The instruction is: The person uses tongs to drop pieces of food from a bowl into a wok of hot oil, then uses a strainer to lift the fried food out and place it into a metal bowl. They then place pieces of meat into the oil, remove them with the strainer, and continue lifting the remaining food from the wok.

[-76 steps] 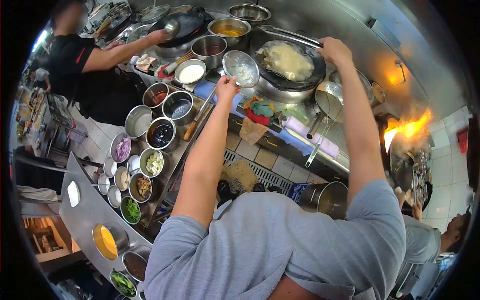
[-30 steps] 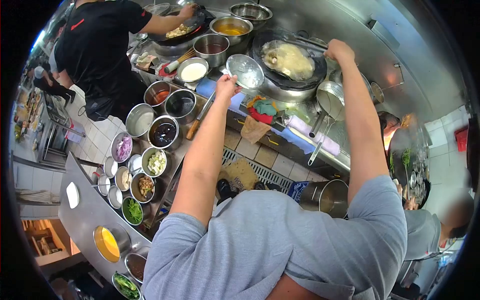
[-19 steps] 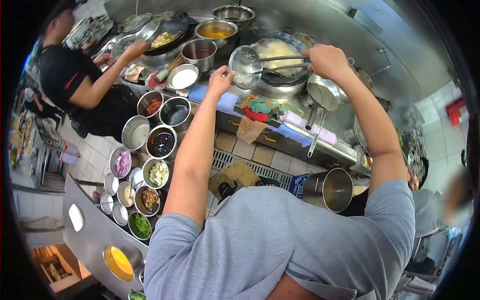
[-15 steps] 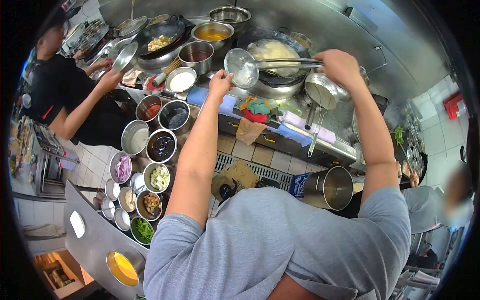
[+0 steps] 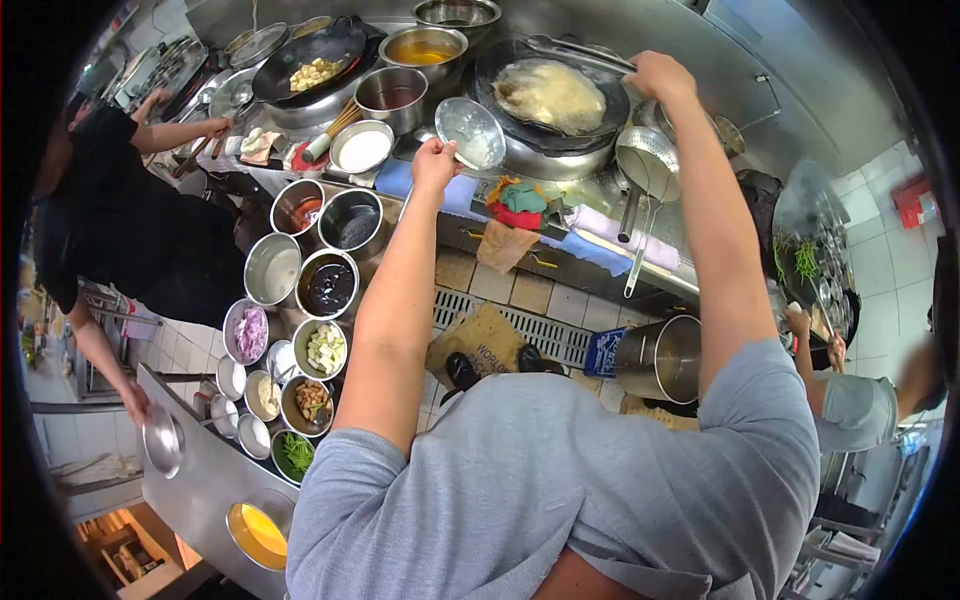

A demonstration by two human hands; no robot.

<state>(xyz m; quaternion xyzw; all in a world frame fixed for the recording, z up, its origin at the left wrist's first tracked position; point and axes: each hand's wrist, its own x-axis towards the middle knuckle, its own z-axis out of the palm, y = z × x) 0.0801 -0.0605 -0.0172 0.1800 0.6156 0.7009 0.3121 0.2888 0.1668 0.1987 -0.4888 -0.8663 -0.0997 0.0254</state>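
Observation:
My left hand (image 5: 437,166) is closed around a metal ladle (image 5: 470,133), whose bowl has white residue inside. It sits just left of a wok (image 5: 493,110). My right hand (image 5: 661,76) grips long metal tongs (image 5: 580,52), their tips over the wok's far rim. Pale food (image 5: 550,96) froths in bubbling liquid in the wok. Below my right forearm, a perforated strainer (image 5: 648,152) rests on the counter. A pot of dark red liquid (image 5: 391,97) and a bowl of white powder or liquid (image 5: 362,148) stand left of the ladle.
Several pots and bowls of ingredients line my left, including dark sauce (image 5: 327,285) and chopped onion (image 5: 250,330). Folded cloths (image 5: 520,200) lie on the counter edge. A tall steel pot (image 5: 655,360) stands by my right. Co-workers are left (image 5: 140,210) and right (image 5: 850,405).
My right hand has moved up and back, swinging the tongs from above the food to the wok's far rim. The ladle shifted slightly left. The left co-worker lowered a metal bowl to the table.

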